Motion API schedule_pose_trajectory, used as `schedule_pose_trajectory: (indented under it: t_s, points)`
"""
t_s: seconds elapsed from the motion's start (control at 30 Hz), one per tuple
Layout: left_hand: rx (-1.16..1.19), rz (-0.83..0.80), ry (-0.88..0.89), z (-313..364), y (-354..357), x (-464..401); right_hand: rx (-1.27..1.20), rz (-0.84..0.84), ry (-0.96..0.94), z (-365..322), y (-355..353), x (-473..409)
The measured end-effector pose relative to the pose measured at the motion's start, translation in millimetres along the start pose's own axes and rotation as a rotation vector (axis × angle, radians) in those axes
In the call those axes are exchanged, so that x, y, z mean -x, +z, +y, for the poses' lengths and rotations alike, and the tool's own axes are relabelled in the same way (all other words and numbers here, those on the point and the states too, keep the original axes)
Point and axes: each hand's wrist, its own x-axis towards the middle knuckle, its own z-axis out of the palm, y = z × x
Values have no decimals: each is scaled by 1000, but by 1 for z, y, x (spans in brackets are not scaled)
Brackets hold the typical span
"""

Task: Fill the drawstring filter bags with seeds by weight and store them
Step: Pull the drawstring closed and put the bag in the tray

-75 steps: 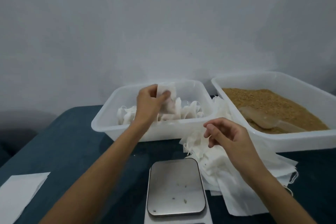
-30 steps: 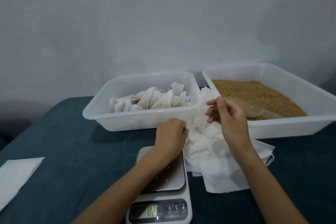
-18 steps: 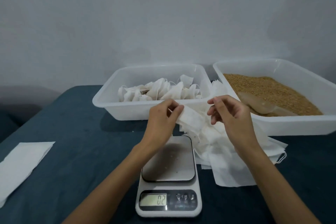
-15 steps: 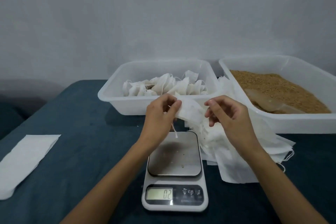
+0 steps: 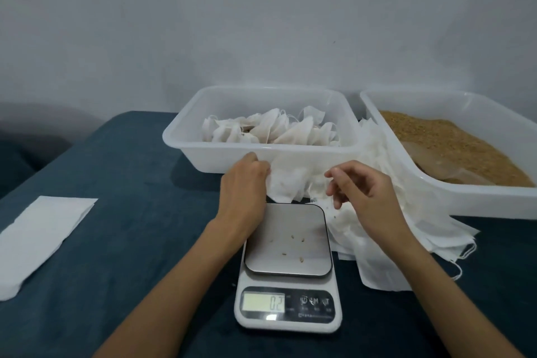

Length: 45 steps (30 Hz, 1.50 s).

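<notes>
White and thin, an empty filter bag (image 5: 286, 184) hangs in the air in the middle of the frame, just above the far edge of the scale (image 5: 287, 264). The left hand (image 5: 242, 186) pinches the bag's left edge; its fingers are curled around that edge and the bag spreads out to the right of them. The right hand (image 5: 360, 192) is at the bag's right side. Its fingers are bent and a little apart, with the thumb and first finger close together near the bag's top corner, but I cannot tell if they really hold the bag or a string. Under the right hand lies a pile of empty bags (image 5: 386, 221) on the dark blue cloth (image 5: 130, 241). The scale has a shiny metal plate with a few loose seeds (image 5: 292, 245) on it, and its little screen is lit. Behind the hands, in the upper middle, a clear plastic tub (image 5: 203, 160) holds filled bags (image 5: 270, 129). At the right edge, a second tub (image 5: 465, 199) is full of brown seeds (image 5: 453, 139), with a see-through scoop (image 5: 436, 167) lying in them. At the left edge, a folded white sheet (image 5: 37, 238) lies flat on the cloth.
</notes>
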Motion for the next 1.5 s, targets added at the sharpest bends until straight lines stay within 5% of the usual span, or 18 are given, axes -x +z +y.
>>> schedule_pose_trajectory:
  t_s: [0.13,0.3,0.43,0.67,1.07,1.27,1.5]
  points:
    - [235,67,17,3,-10,1,35,2,-19,-2,2,2]
    - [1036,-189,-257,22,-17,3,289,-46,-205,-3,15,11]
    - [1225,-251,-278,29,-19,7,465,-97,-298,1,18,12]
    - [1306,-185,-169,36,-23,11,94,-24,-73,-3,14,9]
    - [1243,-357,41,36,-20,19,-250,-114,104,-6,13,10]
    - [1280,-351,-13,36,-21,19,-339,-148,204,-8,14,11]
    - [1281,-241,-146,33,-18,16,-228,95,68,-13,13,11]
